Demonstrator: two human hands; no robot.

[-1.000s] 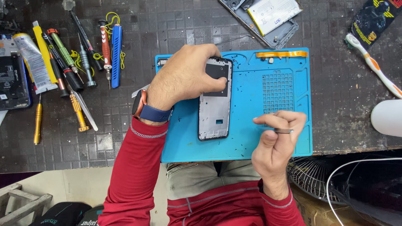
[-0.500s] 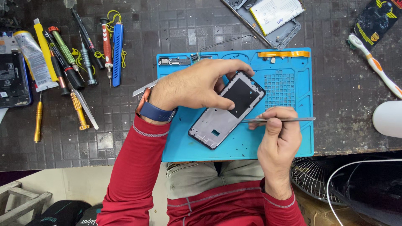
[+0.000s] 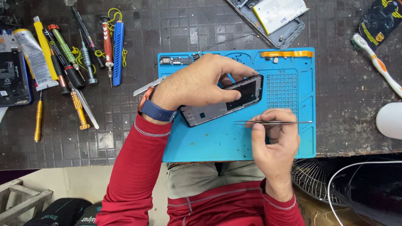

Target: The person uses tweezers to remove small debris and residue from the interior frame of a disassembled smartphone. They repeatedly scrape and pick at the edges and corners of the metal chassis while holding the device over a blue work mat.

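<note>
At the left edge of the tabletop (image 3: 176, 25) lay a dark flat device (image 3: 13, 77) with pale labels on its face, and just beside it a white tube (image 3: 34, 58) lying lengthwise toward the far edge. Next came a row of screwdrivers (image 3: 75, 62) with green, red and brass handles, then a blue pry tool (image 3: 118, 53) over a yellow cord (image 3: 109, 25).

A blue work mat (image 3: 209, 142) sat against the near edge. The left hand (image 3: 197, 83), wearing a watch with a blue band (image 3: 157, 111), was closed over the top of a phone frame (image 3: 228, 100), fingers curled round its far edge. The frame rested on the mat's centre, its long axis running diagonally: the lower end pointed toward the mat's near-left corner, the upper end, with a dark rectangular panel, toward the far-right corner.

The right hand (image 3: 274, 142) was pinched narrowly on a pair of metal tweezers (image 3: 272, 122), held level just nearside of the frame and running left to right.

Along the mat's far edge lay a small circuit strip (image 3: 176, 60) and an orange ribbon cable (image 3: 287, 53). Beyond the mat's far-right corner sat an opened phone body (image 3: 289, 35) carrying a white rectangular battery (image 3: 278, 12) with printed markings. At the right edge lay a white toothbrush (image 3: 377, 65) and a black-and-yellow package (image 3: 381, 23).
</note>
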